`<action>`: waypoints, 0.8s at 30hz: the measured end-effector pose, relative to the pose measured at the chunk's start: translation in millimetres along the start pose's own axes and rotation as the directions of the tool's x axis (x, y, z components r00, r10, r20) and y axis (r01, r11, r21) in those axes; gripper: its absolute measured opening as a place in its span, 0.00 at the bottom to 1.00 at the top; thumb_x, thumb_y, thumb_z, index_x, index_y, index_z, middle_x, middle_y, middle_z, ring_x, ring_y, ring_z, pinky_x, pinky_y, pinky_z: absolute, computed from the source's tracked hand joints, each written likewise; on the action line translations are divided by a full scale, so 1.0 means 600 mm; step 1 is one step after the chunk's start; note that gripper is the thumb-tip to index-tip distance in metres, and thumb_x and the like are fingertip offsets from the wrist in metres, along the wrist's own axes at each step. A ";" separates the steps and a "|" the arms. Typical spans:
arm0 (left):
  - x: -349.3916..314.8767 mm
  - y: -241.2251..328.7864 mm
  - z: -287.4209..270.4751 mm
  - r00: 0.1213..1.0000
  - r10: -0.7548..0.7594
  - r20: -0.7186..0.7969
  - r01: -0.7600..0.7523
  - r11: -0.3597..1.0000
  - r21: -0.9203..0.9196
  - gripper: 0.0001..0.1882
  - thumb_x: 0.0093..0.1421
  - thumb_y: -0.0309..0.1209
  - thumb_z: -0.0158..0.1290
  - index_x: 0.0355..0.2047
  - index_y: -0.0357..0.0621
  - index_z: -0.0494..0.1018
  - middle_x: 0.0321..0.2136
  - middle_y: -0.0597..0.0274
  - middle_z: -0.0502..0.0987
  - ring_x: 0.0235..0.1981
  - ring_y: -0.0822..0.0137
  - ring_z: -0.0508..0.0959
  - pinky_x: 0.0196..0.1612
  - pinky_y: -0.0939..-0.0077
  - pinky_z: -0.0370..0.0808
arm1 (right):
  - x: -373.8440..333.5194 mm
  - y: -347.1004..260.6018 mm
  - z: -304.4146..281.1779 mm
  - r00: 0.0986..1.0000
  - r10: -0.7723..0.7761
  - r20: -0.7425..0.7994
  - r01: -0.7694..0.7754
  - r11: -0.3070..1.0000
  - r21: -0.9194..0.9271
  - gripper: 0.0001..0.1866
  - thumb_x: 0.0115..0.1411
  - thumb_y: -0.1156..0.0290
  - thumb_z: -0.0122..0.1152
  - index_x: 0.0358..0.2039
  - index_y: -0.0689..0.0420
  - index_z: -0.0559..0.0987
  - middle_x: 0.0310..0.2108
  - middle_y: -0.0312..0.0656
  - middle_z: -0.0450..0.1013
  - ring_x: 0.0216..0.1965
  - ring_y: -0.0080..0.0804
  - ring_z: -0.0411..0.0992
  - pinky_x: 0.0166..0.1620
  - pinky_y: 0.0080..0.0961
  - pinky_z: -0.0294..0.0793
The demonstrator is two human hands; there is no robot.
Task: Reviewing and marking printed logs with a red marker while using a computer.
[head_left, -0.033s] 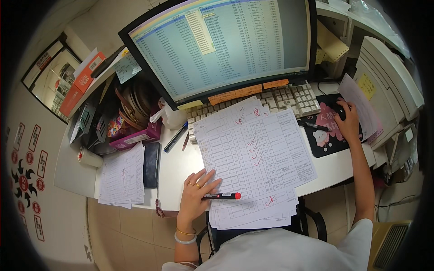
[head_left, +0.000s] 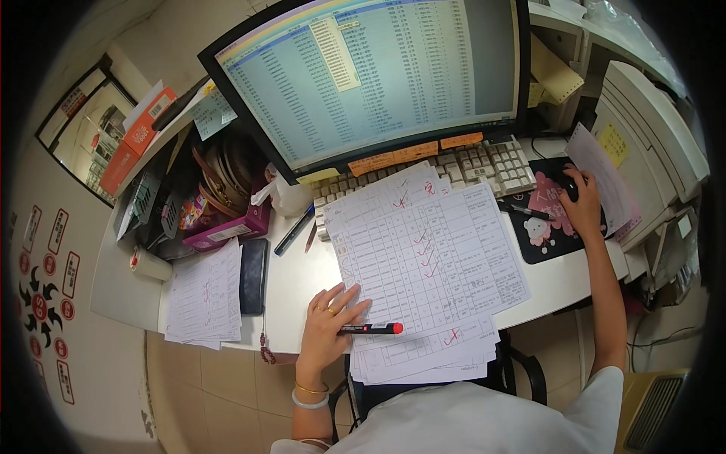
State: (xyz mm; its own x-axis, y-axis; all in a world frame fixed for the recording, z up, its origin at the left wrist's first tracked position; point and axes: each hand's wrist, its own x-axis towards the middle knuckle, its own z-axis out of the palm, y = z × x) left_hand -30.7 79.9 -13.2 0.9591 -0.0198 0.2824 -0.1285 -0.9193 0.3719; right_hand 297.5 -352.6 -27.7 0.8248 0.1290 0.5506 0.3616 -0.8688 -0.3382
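Observation:
My left hand (head_left: 327, 321) rests at the left edge of a stack of printed table sheets (head_left: 461, 265), its fingers spread over the paper. A black marker with a red end (head_left: 374, 328) juts from beside the thumb, lodged in that hand; its inner end is hidden. Red check marks run down the top sheet. Over at the right, my right hand (head_left: 582, 204) curls over a dark computer mouse (head_left: 565, 189) on a black mouse pad (head_left: 541, 247) with a pink print. A pen (head_left: 532, 213) lies on the pad.
Behind the sheets stand a keyboard (head_left: 495, 168) and a large monitor (head_left: 378, 83) showing a list. To the left lie pens (head_left: 295, 231), a dark phone-like slab (head_left: 254, 276), more papers (head_left: 203, 295) and a purple box (head_left: 231, 231). A printer-like machine (head_left: 650, 144) stands at the right.

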 end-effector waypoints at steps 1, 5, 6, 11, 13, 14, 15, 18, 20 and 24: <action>0.000 -0.001 0.000 1.000 0.000 0.004 0.000 1.000 -0.004 0.28 0.45 0.19 0.57 0.48 0.57 0.78 0.57 0.66 0.72 0.60 0.57 0.66 0.63 0.57 0.56 | 0.000 0.000 0.000 1.000 -0.004 -0.005 0.004 1.000 -0.008 0.24 0.50 0.69 0.62 0.50 0.47 0.73 0.51 0.50 0.65 0.53 0.52 0.66 0.55 0.43 0.65; 0.001 0.002 -0.002 1.000 -0.011 0.013 0.011 1.000 -0.005 0.28 0.45 0.19 0.57 0.48 0.57 0.78 0.57 0.67 0.72 0.60 0.58 0.66 0.63 0.58 0.56 | -0.001 -0.002 -0.001 1.000 -0.007 -0.007 0.007 1.000 -0.011 0.25 0.50 0.69 0.62 0.51 0.47 0.73 0.50 0.50 0.65 0.52 0.52 0.66 0.55 0.43 0.65; 0.001 0.001 -0.002 1.000 -0.011 0.013 0.011 1.000 -0.004 0.28 0.45 0.19 0.57 0.48 0.57 0.78 0.57 0.67 0.72 0.60 0.58 0.66 0.63 0.58 0.56 | 0.000 -0.003 -0.002 1.000 -0.007 -0.008 0.007 1.000 -0.011 0.25 0.50 0.69 0.62 0.51 0.47 0.73 0.50 0.50 0.65 0.52 0.52 0.66 0.55 0.43 0.65; 0.001 0.002 -0.003 1.000 -0.006 0.014 0.006 1.000 -0.005 0.27 0.47 0.20 0.57 0.49 0.57 0.77 0.57 0.66 0.72 0.60 0.58 0.66 0.63 0.57 0.56 | 0.000 -0.003 -0.002 1.000 -0.015 -0.015 0.015 1.000 0.001 0.25 0.50 0.70 0.62 0.51 0.47 0.72 0.51 0.50 0.65 0.52 0.52 0.66 0.55 0.44 0.65; 0.000 0.001 -0.003 1.000 -0.008 0.020 0.008 1.000 -0.004 0.27 0.47 0.20 0.58 0.49 0.57 0.77 0.57 0.66 0.72 0.60 0.58 0.66 0.63 0.57 0.56 | -0.001 -0.001 -0.001 1.000 -0.011 -0.009 0.011 1.000 0.004 0.25 0.50 0.70 0.62 0.51 0.47 0.72 0.51 0.50 0.65 0.52 0.53 0.66 0.55 0.44 0.65; 0.000 0.001 -0.003 1.000 -0.010 0.027 0.010 1.000 -0.002 0.26 0.47 0.20 0.58 0.49 0.57 0.77 0.57 0.67 0.72 0.60 0.57 0.66 0.63 0.57 0.56 | -0.001 0.000 0.000 1.000 -0.006 -0.002 0.006 1.000 0.007 0.25 0.51 0.70 0.62 0.51 0.47 0.72 0.51 0.50 0.65 0.53 0.53 0.66 0.55 0.44 0.65; 0.000 0.002 -0.003 1.000 -0.009 0.027 0.010 1.000 -0.002 0.26 0.47 0.20 0.58 0.49 0.57 0.77 0.57 0.67 0.72 0.60 0.57 0.66 0.63 0.57 0.56 | -0.001 0.000 0.000 1.000 -0.006 -0.002 0.006 1.000 0.007 0.25 0.51 0.70 0.62 0.51 0.47 0.72 0.51 0.50 0.65 0.53 0.53 0.66 0.55 0.44 0.65; 0.000 0.003 -0.004 0.999 -0.015 0.032 0.015 1.000 0.007 0.27 0.47 0.21 0.58 0.49 0.58 0.77 0.57 0.67 0.72 0.60 0.57 0.66 0.63 0.57 0.56 | -0.001 0.000 0.001 1.000 -0.019 -0.008 0.019 1.000 0.006 0.25 0.51 0.70 0.62 0.52 0.47 0.72 0.52 0.51 0.65 0.53 0.53 0.66 0.56 0.44 0.64; 0.000 0.003 -0.003 1.000 -0.008 0.018 0.008 1.000 0.002 0.28 0.46 0.20 0.58 0.49 0.58 0.77 0.57 0.67 0.72 0.60 0.57 0.66 0.63 0.57 0.56 | -0.001 -0.001 0.000 1.000 -0.011 0.004 0.011 1.000 0.019 0.25 0.51 0.70 0.61 0.52 0.47 0.72 0.52 0.51 0.65 0.53 0.53 0.66 0.56 0.44 0.64; -0.001 0.001 -0.002 1.000 -0.007 0.018 0.006 1.000 0.003 0.30 0.44 0.19 0.57 0.49 0.58 0.77 0.57 0.67 0.72 0.60 0.57 0.66 0.64 0.57 0.55 | -0.002 0.004 0.002 0.999 -0.030 -0.016 0.030 1.000 0.008 0.25 0.51 0.69 0.61 0.52 0.47 0.72 0.52 0.51 0.65 0.53 0.53 0.66 0.56 0.44 0.64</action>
State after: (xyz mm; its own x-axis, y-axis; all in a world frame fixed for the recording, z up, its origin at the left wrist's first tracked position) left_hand -31.5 79.8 -12.4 0.9643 -0.0208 0.2641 -0.1214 -0.9208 0.3707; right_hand 298.3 -354.4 -30.3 0.8064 0.1471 0.5727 0.3895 -0.8609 -0.3273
